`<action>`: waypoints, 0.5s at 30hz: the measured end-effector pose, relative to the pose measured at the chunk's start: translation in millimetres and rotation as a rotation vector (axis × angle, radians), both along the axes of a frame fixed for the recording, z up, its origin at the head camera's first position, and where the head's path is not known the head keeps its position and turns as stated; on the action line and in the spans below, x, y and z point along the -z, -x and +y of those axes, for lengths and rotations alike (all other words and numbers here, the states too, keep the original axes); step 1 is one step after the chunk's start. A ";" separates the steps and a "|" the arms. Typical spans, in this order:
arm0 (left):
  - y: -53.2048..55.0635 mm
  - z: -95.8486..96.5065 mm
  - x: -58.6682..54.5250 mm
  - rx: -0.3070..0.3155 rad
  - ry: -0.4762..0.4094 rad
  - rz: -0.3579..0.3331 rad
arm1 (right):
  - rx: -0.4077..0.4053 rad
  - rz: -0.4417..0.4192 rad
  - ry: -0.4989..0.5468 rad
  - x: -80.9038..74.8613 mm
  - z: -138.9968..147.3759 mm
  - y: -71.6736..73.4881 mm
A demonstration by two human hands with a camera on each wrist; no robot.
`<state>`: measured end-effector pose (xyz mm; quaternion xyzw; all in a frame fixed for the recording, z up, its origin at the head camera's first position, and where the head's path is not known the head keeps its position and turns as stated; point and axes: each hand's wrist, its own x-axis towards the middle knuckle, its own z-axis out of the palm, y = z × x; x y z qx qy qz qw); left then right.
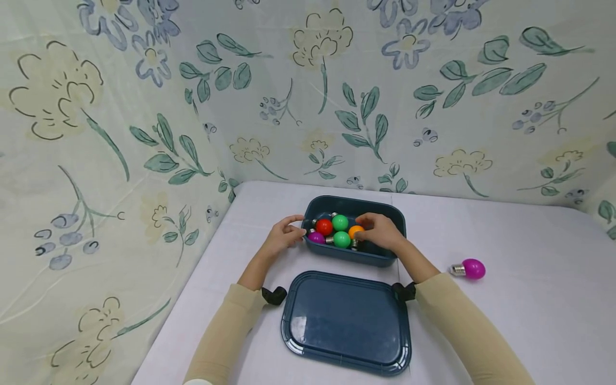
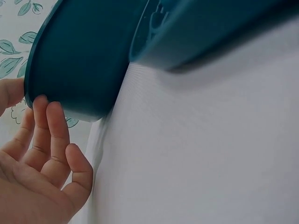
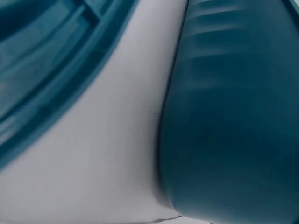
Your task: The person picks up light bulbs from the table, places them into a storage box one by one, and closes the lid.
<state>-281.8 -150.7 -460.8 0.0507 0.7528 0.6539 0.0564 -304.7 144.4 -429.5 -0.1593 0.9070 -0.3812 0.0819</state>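
A dark teal plastic box point(image 1: 356, 256) stands on the table with several colored light bulbs inside. Toward its left end are a red bulb point(image 1: 324, 227), a purple bulb point(image 1: 316, 238), and two green bulbs point(image 1: 340, 222). My left hand point(image 1: 281, 237) grips the box's left rim; in the left wrist view, fingertips point(image 2: 55, 109) rest against the outer wall. Inside the box, my right hand point(image 1: 380, 231) pinches an orange bulb point(image 1: 356, 231) whose metal base points down. The right wrist view shows the box's outer wall point(image 3: 229, 130), while the hand itself is out of sight there.
A matching teal lid point(image 1: 346, 321) lies flat in front of the box, between the forearms. One magenta bulb point(image 1: 474, 269) lies on the white tablecloth point(image 1: 539, 310) off to the right. Floral fabric point(image 1: 327, 117) hangs behind the table and along its left side.
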 end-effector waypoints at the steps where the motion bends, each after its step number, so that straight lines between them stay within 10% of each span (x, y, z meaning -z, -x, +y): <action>1: 0.0 0.2 -0.1 0.001 0.002 0.001 | 0.002 0.007 0.002 -0.5 0.8 -0.6; 15: -17.6 0.6 -31.6 0.060 -0.017 -0.034 | 0.027 0.079 0.105 -15.3 15.3 -22.3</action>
